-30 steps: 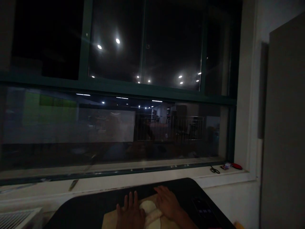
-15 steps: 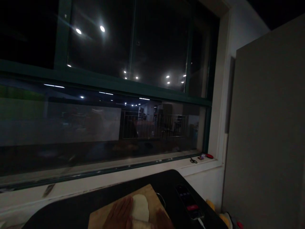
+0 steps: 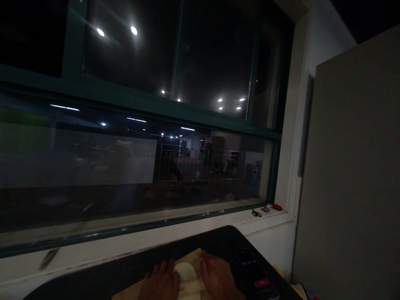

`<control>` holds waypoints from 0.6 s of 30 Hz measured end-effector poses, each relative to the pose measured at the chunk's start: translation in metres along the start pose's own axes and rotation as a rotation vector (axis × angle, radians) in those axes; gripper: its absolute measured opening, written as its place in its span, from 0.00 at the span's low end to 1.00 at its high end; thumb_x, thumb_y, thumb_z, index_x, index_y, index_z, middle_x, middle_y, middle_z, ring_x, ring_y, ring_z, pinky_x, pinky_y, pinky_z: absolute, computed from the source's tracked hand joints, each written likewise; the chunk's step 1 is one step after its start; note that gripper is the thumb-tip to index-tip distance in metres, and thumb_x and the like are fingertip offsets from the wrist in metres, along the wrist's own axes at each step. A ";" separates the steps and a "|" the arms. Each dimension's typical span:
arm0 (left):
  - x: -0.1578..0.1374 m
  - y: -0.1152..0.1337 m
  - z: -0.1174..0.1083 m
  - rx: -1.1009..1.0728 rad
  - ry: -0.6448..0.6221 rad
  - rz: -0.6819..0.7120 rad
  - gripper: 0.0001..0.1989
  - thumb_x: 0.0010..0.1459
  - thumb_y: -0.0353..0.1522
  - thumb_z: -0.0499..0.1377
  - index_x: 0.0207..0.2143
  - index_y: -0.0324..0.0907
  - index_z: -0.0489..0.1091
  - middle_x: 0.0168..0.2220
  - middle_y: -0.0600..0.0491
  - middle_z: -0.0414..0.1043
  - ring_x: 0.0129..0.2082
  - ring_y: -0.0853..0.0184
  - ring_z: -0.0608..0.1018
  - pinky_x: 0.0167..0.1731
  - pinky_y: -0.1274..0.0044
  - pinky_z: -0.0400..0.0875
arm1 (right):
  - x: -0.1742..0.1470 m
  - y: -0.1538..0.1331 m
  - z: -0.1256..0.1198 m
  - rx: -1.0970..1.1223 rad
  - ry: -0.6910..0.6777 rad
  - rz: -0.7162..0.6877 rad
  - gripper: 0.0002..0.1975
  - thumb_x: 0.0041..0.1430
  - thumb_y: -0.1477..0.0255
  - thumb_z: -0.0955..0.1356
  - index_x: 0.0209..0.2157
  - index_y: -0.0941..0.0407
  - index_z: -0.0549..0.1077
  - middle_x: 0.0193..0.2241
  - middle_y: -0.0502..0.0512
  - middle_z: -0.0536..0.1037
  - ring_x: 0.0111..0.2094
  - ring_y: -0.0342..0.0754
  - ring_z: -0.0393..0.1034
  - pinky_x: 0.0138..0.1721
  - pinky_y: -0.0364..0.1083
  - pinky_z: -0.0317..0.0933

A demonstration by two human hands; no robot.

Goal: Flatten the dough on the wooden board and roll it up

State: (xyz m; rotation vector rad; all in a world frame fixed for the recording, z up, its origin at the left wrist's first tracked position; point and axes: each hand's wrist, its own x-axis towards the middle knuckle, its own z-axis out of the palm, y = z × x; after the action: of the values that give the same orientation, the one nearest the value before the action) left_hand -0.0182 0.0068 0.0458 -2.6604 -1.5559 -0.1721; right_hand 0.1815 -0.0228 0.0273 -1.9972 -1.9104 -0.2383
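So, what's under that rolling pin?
What looks like dough shows on both sides of the rolling pin, atop a wooden board; the strip directly beneath is covered.

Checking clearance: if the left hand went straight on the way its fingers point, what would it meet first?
Likely the windowsill, past a strip of dark tabletop ahead of the left hand; heights are unclear, so it might pass over.

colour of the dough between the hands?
The dough looks plain pale cream in dim light; head view.
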 end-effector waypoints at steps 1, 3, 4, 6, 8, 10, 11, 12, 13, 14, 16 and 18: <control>0.005 -0.001 0.001 0.009 0.019 0.005 0.24 0.62 0.30 0.43 0.56 0.40 0.69 0.58 0.42 0.70 0.57 0.52 0.71 0.53 0.57 0.67 | 0.009 0.001 0.001 -0.014 -0.004 -0.001 0.23 0.70 0.68 0.52 0.45 0.52 0.77 0.42 0.56 0.80 0.42 0.50 0.76 0.44 0.45 0.66; 0.016 -0.005 0.004 0.001 0.048 0.004 0.23 0.62 0.29 0.43 0.53 0.40 0.71 0.56 0.43 0.71 0.58 0.53 0.70 0.52 0.60 0.67 | 0.027 0.003 0.007 -0.039 0.016 -0.001 0.24 0.71 0.66 0.52 0.41 0.52 0.77 0.40 0.56 0.80 0.42 0.51 0.76 0.43 0.47 0.66; 0.022 -0.008 0.007 -0.010 0.050 -0.004 0.23 0.62 0.28 0.43 0.53 0.40 0.71 0.56 0.42 0.71 0.57 0.54 0.71 0.52 0.62 0.68 | 0.036 0.004 0.010 -0.044 0.023 0.001 0.24 0.71 0.65 0.51 0.40 0.52 0.77 0.39 0.56 0.80 0.41 0.52 0.76 0.42 0.47 0.66; 0.034 -0.013 0.010 -0.034 0.049 -0.016 0.24 0.62 0.29 0.42 0.56 0.40 0.69 0.53 0.41 0.74 0.53 0.55 0.74 0.49 0.64 0.69 | 0.054 0.005 0.014 -0.048 0.028 0.009 0.26 0.71 0.63 0.51 0.39 0.54 0.77 0.38 0.58 0.81 0.40 0.53 0.76 0.41 0.49 0.66; 0.045 -0.018 0.011 -0.045 0.061 -0.054 0.25 0.64 0.30 0.41 0.59 0.40 0.66 0.48 0.40 0.76 0.48 0.55 0.77 0.46 0.65 0.71 | 0.072 0.004 0.017 -0.056 0.030 0.021 0.28 0.71 0.61 0.51 0.38 0.57 0.78 0.36 0.62 0.81 0.40 0.55 0.76 0.41 0.51 0.66; 0.054 -0.021 0.010 -0.047 0.081 -0.091 0.25 0.65 0.33 0.40 0.59 0.41 0.65 0.45 0.40 0.77 0.46 0.56 0.78 0.44 0.66 0.71 | 0.088 0.004 0.019 -0.060 0.021 0.021 0.29 0.71 0.60 0.52 0.36 0.60 0.79 0.35 0.66 0.80 0.40 0.58 0.76 0.42 0.53 0.66; 0.058 -0.021 0.010 -0.047 0.091 -0.108 0.25 0.66 0.35 0.40 0.58 0.42 0.67 0.44 0.41 0.78 0.45 0.56 0.78 0.44 0.66 0.70 | 0.094 0.004 0.021 -0.057 0.013 0.013 0.28 0.70 0.60 0.54 0.36 0.61 0.79 0.35 0.67 0.80 0.40 0.59 0.76 0.41 0.53 0.66; 0.061 -0.021 0.010 -0.046 0.099 -0.125 0.25 0.66 0.36 0.40 0.55 0.43 0.70 0.43 0.42 0.78 0.44 0.57 0.78 0.44 0.67 0.70 | 0.098 0.005 0.023 -0.052 0.003 0.002 0.27 0.69 0.60 0.55 0.36 0.61 0.79 0.35 0.68 0.80 0.40 0.60 0.76 0.41 0.54 0.67; 0.064 -0.020 0.011 -0.044 0.107 -0.145 0.26 0.67 0.38 0.38 0.50 0.43 0.73 0.41 0.43 0.79 0.43 0.57 0.79 0.43 0.68 0.70 | 0.100 0.006 0.025 -0.044 -0.008 -0.012 0.25 0.69 0.61 0.56 0.36 0.61 0.79 0.35 0.68 0.80 0.40 0.60 0.76 0.41 0.54 0.67; 0.066 -0.019 0.011 -0.043 0.115 -0.164 0.27 0.68 0.39 0.37 0.46 0.43 0.75 0.40 0.44 0.79 0.43 0.58 0.79 0.43 0.68 0.70 | 0.101 0.007 0.027 -0.033 -0.020 -0.026 0.24 0.69 0.63 0.56 0.36 0.61 0.79 0.35 0.67 0.80 0.39 0.59 0.76 0.40 0.54 0.67; 0.068 -0.017 0.013 -0.040 0.126 -0.198 0.30 0.68 0.40 0.35 0.40 0.43 0.77 0.39 0.45 0.80 0.43 0.59 0.79 0.43 0.69 0.70 | 0.099 0.011 0.030 -0.006 -0.045 -0.060 0.23 0.69 0.66 0.55 0.38 0.58 0.79 0.36 0.64 0.81 0.39 0.57 0.77 0.40 0.53 0.67; 0.066 -0.015 0.016 -0.037 0.117 -0.225 0.29 0.68 0.38 0.35 0.41 0.43 0.76 0.40 0.46 0.80 0.43 0.60 0.80 0.43 0.70 0.70 | 0.092 0.014 0.031 0.019 -0.072 -0.089 0.21 0.68 0.67 0.55 0.42 0.55 0.78 0.39 0.61 0.80 0.41 0.55 0.76 0.41 0.52 0.67</control>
State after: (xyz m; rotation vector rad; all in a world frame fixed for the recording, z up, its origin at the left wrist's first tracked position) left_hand 0.0023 0.0732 0.0385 -2.4450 -1.8257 -0.3620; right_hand 0.1979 0.0742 0.0306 -1.9353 -2.0412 -0.1725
